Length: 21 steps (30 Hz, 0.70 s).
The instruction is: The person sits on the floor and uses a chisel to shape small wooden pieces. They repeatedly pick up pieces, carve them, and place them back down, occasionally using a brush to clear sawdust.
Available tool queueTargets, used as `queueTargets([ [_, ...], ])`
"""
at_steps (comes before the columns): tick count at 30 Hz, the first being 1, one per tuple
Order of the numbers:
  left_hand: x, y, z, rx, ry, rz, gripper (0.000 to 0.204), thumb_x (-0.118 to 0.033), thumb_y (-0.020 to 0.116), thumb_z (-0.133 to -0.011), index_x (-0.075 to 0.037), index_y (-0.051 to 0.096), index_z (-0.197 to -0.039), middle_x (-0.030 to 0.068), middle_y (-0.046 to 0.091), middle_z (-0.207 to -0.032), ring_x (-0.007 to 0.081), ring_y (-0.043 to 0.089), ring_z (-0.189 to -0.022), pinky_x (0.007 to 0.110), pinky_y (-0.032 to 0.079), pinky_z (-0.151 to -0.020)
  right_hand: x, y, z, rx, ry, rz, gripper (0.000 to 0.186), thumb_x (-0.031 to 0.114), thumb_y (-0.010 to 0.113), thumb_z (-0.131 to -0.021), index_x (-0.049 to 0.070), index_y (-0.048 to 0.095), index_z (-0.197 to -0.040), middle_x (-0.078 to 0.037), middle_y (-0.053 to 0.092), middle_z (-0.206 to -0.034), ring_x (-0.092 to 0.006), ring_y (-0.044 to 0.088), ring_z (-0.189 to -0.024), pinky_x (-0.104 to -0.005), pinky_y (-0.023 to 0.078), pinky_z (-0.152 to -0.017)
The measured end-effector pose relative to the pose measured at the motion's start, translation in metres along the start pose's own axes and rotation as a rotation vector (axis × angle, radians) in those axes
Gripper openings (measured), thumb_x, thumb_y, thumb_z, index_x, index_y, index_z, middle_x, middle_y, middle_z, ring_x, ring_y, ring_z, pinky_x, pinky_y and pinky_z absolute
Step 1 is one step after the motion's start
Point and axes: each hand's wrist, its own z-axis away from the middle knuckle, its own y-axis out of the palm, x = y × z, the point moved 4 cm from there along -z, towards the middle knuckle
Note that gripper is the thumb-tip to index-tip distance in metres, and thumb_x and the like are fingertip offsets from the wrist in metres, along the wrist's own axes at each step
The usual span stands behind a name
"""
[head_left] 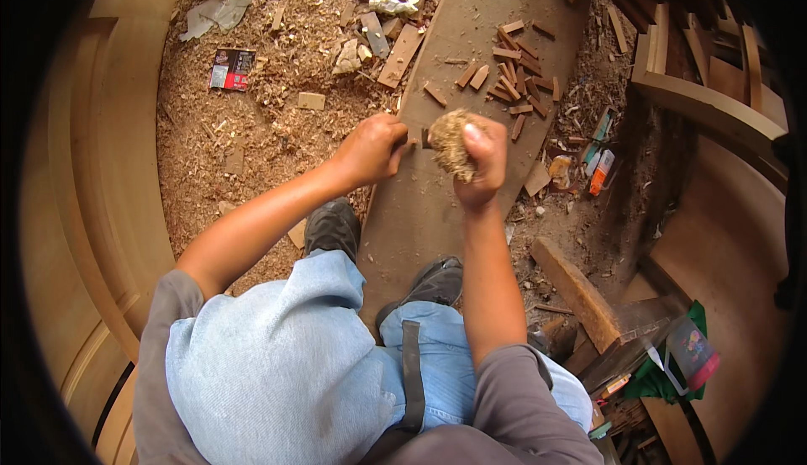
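- In the head view, the left hand [376, 150] is lying low over the board [412, 221], its fingers curling inward; whether they are pinching anything, I cannot tell.
- The right hand [483, 158] is clenching at the lump [452, 147], its thumb lying along the top; any handle underneath is staying out of sight.
- A dark bit [426, 138] is showing between the hands, just beside the lump, over the board; whether it is touching the lump is hard to tell.
- The step in hand seems to be calling for steadiness: the left fingers should be keeping well back from the lump, and the right wrist should be staying straight.
- Light, even pressure is probably serving better than force, since so small a bit could be slipping or splitting.
- The lump is looking coarse and fibrous, straw-coloured, roughly rounded and fraying along its edges.
- The pegs [509, 88] are lying loosely heaped farther up the board, reddish brown, short and straight-sided, some apparently tapering to a point.
- The board is running long and flat, dull brown, with dust and chips speckling its face.
- Shavings [265, 120] are covering the floor to the left, pale, curling and flaky.
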Motion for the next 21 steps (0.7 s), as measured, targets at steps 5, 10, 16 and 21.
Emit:
queueTargets([
  [5,0.0005,0.0003,0.0010,0.015,-0.011,0.001,0.008,-0.001,0.069,-0.078,0.001,0.063,-0.083,0.0162,0.061,-0.078,0.0359,0.061,-0.081,0.046,0.051,-0.075,-0.0014,0.0007,0.0021,0.030,0.011,-0.066,0.042,0.032,0.053,-0.086,-0.006,0.068,-0.083,-0.006,0.063,-0.068,-0.0105,0.053,-0.057,-0.0248,0.039,-0.053],
  [10,0.0003,0.0002,0.0012,0.043,-0.047,0.010,0.009,-0.003,0.069,-0.079,0.002,0.061,-0.077,0.0177,0.061,-0.080,0.0372,0.062,-0.085,0.046,0.052,-0.080,-0.0027,0.0020,0.0048,0.000,0.051,0.033,0.039,0.030,0.053,-0.085,-0.006,0.068,-0.083,-0.004,0.060,-0.067,-0.0091,0.048,-0.056,-0.0258,0.036,-0.052],
  [16,-0.0012,-0.0009,0.0022,0.027,-0.035,-0.002,0.011,-0.003,0.069,-0.079,0.002,0.060,-0.076,0.0177,0.060,-0.079,0.0373,0.062,-0.085,0.046,0.052,-0.080,-0.0018,0.0059,0.0042,0.015,0.081,-0.039,0.037,0.029,0.053,-0.085,-0.006,0.066,-0.081,-0.004,0.060,-0.066,-0.0094,0.049,-0.056,-0.0263,0.036,-0.052],
  [21,-0.0005,0.0002,0.0027,-0.004,-0.011,0.019,0.012,-0.003,0.070,-0.078,0.002,0.060,-0.076,0.0178,0.060,-0.079,0.0374,0.062,-0.084,0.047,0.051,-0.078,0.0043,0.0059,0.0034,-0.003,0.000,-0.071,0.037,0.030,0.053,-0.085,-0.005,0.064,-0.078,-0.004,0.059,-0.066,-0.0099,0.049,-0.055,-0.0266,0.037,-0.052],
])
